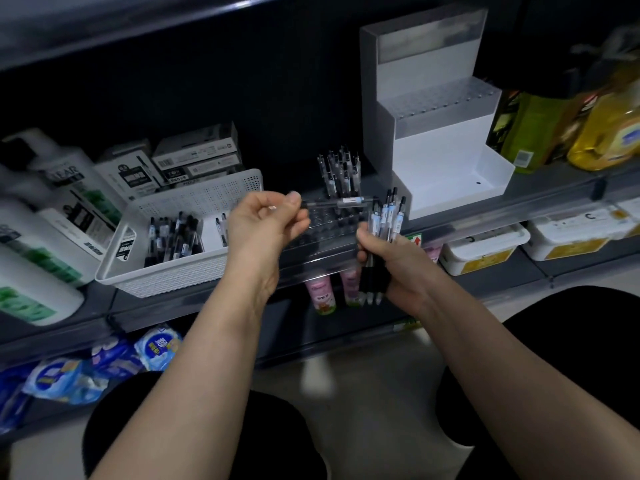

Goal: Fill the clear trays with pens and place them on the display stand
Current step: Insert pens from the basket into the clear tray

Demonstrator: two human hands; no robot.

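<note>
Nearest, blue packets (104, 368) lie on the lowest shelf at the left. Above them both forearms reach forward over the knees. The right hand (394, 263) is clenched round a bundle (386, 220) of pens, held upright with the black grips below the fist and the clips above it. The left hand (268, 221), a little apart from the right, pinches one pen (343, 202) by its end between thumb and forefinger. This pen lies level, pointing right towards the bundle. Just beyond the hands a clear tray (322, 237) with rows of holes sits at the front of the middle shelf, under the level pen. A cluster of pens (341, 173) stands upright in its far rows. Left of the tray is a white basket (173, 275) with loose pens (175, 237) lying in it. Behind the basket are stacked boxes (197, 150). Farther back on the right the white stepped stand (446, 147) rests on the same shelf, with a second tray (446, 98) on its middle step and yellow bottles (606, 126) beside it.
</note>
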